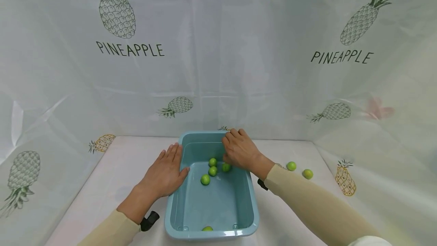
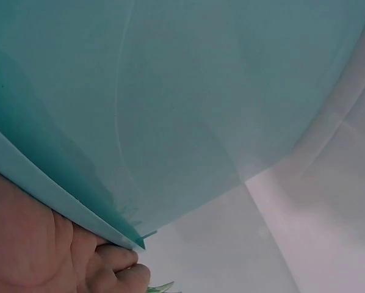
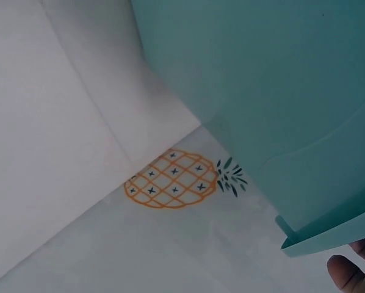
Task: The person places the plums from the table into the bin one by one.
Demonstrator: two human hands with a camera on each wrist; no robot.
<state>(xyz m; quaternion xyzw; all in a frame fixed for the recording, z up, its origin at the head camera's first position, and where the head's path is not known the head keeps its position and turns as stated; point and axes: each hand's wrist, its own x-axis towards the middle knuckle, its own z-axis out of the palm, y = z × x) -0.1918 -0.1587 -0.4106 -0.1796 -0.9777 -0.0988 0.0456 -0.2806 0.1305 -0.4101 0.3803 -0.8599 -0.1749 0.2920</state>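
A blue plastic basin (image 1: 211,215) stands on the table. My left hand (image 1: 164,174) rests along its left rim with the fingers straight and the thumb over the inside edge. In the left wrist view, fingers (image 2: 118,268) lie just past the rim. Over the far right corner is my right hand (image 1: 240,149), its fingers bent; whether it holds anything, I cannot tell. Several limes (image 1: 205,179) lie in the basin's far half, one lime (image 1: 226,167) right below the right hand. Another lime (image 1: 207,228) sits against the near wall.
Two limes (image 1: 291,166) (image 1: 307,174) lie on the white table (image 1: 136,151) to the right of the basin, by the right forearm. A pineapple-print sheet (image 1: 211,48) hangs behind the table and along both sides.
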